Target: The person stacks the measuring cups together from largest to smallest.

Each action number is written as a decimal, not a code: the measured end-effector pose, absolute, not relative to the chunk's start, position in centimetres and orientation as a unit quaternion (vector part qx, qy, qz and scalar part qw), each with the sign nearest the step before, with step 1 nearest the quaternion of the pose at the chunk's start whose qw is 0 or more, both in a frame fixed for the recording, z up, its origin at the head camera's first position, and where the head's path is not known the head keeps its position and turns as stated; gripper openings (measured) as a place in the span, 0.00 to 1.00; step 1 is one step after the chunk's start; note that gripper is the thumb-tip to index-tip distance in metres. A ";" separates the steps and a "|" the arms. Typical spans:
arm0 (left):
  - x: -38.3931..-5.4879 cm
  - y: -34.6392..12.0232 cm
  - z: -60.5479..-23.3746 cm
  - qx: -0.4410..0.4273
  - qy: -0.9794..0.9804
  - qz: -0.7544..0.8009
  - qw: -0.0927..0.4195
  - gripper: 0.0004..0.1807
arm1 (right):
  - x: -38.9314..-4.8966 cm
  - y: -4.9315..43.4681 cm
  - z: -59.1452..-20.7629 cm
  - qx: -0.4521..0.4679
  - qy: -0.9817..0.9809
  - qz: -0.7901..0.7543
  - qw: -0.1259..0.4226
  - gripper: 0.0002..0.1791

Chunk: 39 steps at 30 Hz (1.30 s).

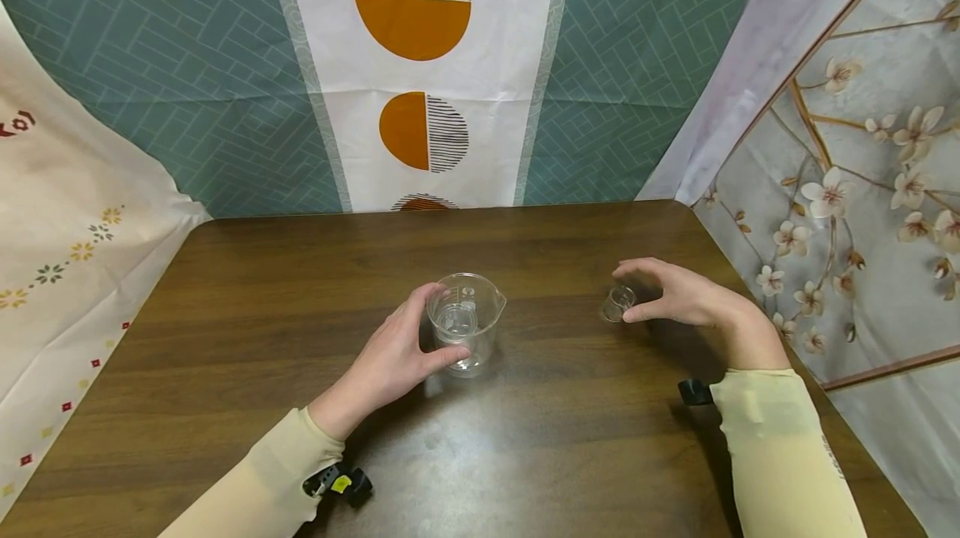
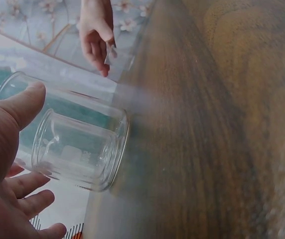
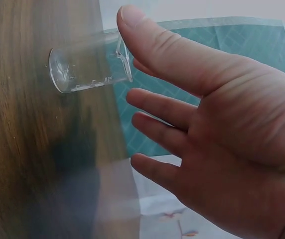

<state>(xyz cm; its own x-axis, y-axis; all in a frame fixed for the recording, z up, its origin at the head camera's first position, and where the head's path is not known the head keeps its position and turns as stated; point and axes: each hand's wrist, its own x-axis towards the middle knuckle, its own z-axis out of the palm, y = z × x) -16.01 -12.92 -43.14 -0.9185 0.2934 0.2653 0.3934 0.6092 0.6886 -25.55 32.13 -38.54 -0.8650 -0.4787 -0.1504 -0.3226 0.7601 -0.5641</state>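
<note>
A large clear glass beaker (image 1: 487, 338) stands upright on the table, its spout toward the right. Inside it sits a smaller glass beaker (image 2: 75, 149) with white markings. My left hand (image 1: 397, 351) is at the large beaker's left side, thumb in front and index fingertip by the rim; its other fingers spread loosely in the left wrist view. Farther right stands a tiny graduated beaker (image 3: 90, 67). Around its right side is my right hand (image 1: 678, 292), thumb close by the rim and fingers extended, with space between palm and glass.
The brown wood-grain table (image 1: 525, 446) ends at a teal and white patterned curtain (image 1: 622, 63) at the back. A floral cloth (image 1: 862, 213) hangs along the right edge, a cream cloth (image 1: 67, 213) along the left.
</note>
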 end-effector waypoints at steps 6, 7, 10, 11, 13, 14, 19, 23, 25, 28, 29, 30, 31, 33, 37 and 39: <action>-16.0 -13.0 -43.2 -0.191 -0.897 -0.394 0.061 0.51 | -26.6 33.6 -40.3 -0.255 0.914 -0.289 0.124 0.39; -16.0 -13.0 -43.2 -0.191 -0.897 -0.394 0.061 0.51 | -26.7 33.7 -40.5 -0.258 0.913 -0.290 0.122 0.39; -16.1 -13.0 -43.2 -0.191 -0.897 -0.395 0.059 0.51 | -26.6 33.6 -40.3 -0.252 0.915 -0.289 0.127 0.38; -16.1 -13.0 -43.2 -0.191 -0.897 -0.395 0.059 0.51 | -26.5 33.4 -40.1 -0.246 0.916 -0.290 0.131 0.38; -16.1 -13.0 -43.2 -0.190 -0.897 -0.395 0.057 0.51 | -26.0 32.6 -39.2 -0.226 0.920 -0.284 0.145 0.37; -16.1 -13.0 -43.3 -0.189 -0.897 -0.396 0.056 0.51 | -25.8 32.4 -39.0 -0.223 0.921 -0.283 0.149 0.36; -16.1 -13.0 -43.2 -0.188 -0.897 -0.396 0.055 0.51 | -25.7 32.0 -38.9 -0.216 0.925 -0.271 0.155 0.31; -16.1 -13.0 -43.2 -0.189 -0.897 -0.396 0.056 0.51 | -26.0 32.1 -39.2 -0.214 0.926 -0.270 0.153 0.29; -16.1 -13.0 -43.2 -0.189 -0.897 -0.396 0.057 0.51 | -26.0 32.0 -39.3 -0.213 0.926 -0.273 0.153 0.28; -16.1 -13.0 -43.1 -0.189 -0.897 -0.396 0.057 0.51 | -26.0 32.0 -39.4 -0.214 0.925 -0.275 0.152 0.27; -16.0 -13.0 -43.1 -0.189 -0.897 -0.396 0.056 0.52 | -26.0 31.9 -39.4 -0.217 0.924 -0.275 0.152 0.27; -16.0 -13.0 -43.2 -0.189 -0.897 -0.395 0.057 0.51 | -26.0 31.9 -39.4 -0.219 0.924 -0.274 0.151 0.27; -16.0 -13.0 -43.1 -0.189 -0.897 -0.396 0.056 0.52 | -26.0 31.9 -39.4 -0.220 0.924 -0.274 0.151 0.27; -16.0 -13.0 -43.0 -0.188 -0.897 -0.396 0.055 0.52 | -26.0 31.9 -39.4 -0.222 0.924 -0.272 0.152 0.26; -16.0 -12.9 -43.0 -0.187 -0.898 -0.394 0.054 0.52 | -26.0 31.8 -39.5 -0.216 0.925 -0.271 0.154 0.26; -16.0 -13.0 -43.0 -0.186 -0.899 -0.393 0.055 0.53 | -26.1 31.8 -39.5 -0.213 0.926 -0.271 0.155 0.25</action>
<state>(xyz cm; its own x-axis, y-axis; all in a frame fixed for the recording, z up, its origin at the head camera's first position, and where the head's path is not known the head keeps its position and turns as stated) -15.96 -12.96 -42.98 -0.9244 0.2917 0.2456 0.3784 0.6208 0.6866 -26.07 31.75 -39.50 -0.8614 -0.4779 -0.1722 -0.3100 0.7631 -0.5670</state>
